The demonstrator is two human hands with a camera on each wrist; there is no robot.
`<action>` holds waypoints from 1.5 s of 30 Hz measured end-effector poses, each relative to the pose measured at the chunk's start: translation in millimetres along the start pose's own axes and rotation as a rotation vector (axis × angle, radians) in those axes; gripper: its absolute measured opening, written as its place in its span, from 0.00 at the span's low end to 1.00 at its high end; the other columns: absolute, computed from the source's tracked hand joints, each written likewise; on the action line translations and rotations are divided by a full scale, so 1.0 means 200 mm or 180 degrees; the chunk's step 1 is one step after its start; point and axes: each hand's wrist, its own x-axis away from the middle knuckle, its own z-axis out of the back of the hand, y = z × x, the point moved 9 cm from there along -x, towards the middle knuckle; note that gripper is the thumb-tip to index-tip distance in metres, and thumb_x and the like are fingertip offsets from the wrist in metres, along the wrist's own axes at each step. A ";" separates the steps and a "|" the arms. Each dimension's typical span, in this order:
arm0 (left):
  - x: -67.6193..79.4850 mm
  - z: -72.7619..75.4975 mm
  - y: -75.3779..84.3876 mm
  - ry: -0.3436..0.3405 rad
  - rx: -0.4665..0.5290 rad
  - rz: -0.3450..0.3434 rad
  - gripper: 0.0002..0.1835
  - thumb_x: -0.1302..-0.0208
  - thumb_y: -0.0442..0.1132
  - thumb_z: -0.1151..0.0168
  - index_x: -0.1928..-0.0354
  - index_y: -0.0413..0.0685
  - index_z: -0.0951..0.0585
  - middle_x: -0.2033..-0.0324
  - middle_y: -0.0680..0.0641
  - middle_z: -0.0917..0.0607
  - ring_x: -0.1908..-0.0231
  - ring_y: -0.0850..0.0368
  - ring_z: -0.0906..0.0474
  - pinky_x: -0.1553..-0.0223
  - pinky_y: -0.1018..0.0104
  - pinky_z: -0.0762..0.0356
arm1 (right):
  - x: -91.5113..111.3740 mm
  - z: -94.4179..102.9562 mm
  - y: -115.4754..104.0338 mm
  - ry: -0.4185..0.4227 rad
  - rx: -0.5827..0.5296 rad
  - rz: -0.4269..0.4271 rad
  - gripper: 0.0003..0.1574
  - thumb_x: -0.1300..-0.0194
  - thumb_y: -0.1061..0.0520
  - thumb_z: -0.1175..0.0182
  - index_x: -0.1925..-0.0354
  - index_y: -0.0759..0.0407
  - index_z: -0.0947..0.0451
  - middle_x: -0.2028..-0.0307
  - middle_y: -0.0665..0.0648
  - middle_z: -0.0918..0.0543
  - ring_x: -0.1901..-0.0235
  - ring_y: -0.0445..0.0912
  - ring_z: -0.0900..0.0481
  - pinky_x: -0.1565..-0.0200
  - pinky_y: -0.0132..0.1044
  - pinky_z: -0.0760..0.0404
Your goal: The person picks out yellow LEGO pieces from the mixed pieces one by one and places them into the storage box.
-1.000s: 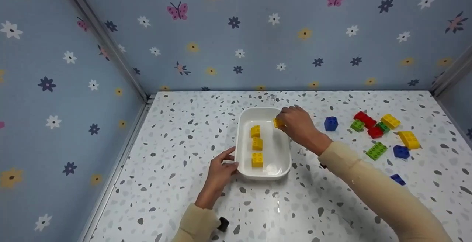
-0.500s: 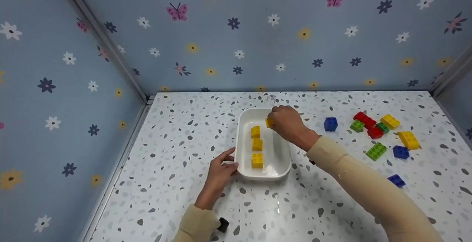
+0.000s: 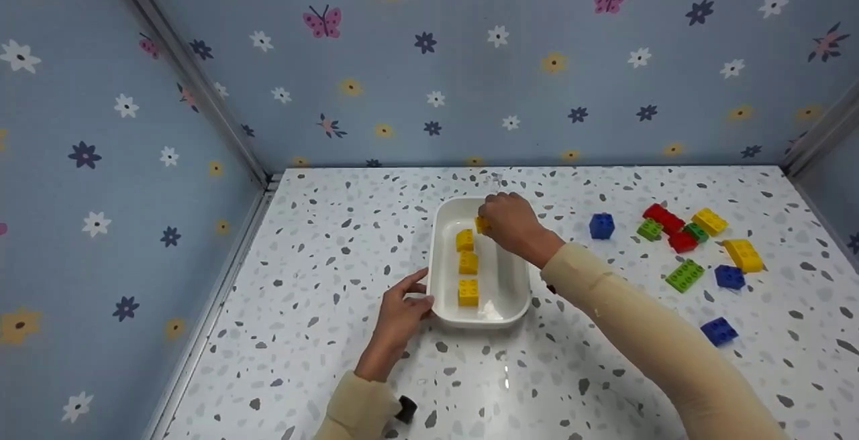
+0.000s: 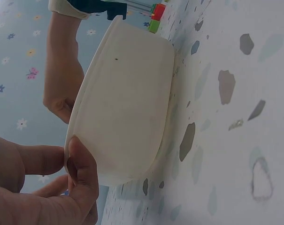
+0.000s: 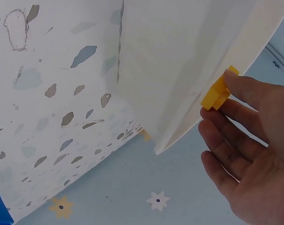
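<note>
"Your right hand (image 3: 513, 224) pinches a yellow brick (image 5: 218, 91) between thumb and fingers."

"Where is it?"

"Over the far part of the white tray (image 3: 498, 292) (whether it touches the tray, I can't tell)."

"And your left hand (image 3: 398, 311)?"

"Gripping the tray's left rim, fingers bent. Three yellow bricks (image 3: 468, 263) stand lined up inside; a blue brick (image 3: 602, 227) sits on the table (image 3: 335, 239), right of your tray."
</note>
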 end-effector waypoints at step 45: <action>0.00 0.00 0.00 0.0058 -0.0020 0.0106 0.31 0.28 0.26 0.40 0.24 0.39 0.29 0.46 0.37 0.23 0.59 0.54 0.18 0.54 0.62 0.14 | -0.10 -0.24 0.02 -0.1000 0.0363 -0.0396 0.18 0.28 0.57 0.32 0.44 0.66 0.17 0.58 0.62 0.15 0.62 0.52 0.24 0.41 0.47 0.16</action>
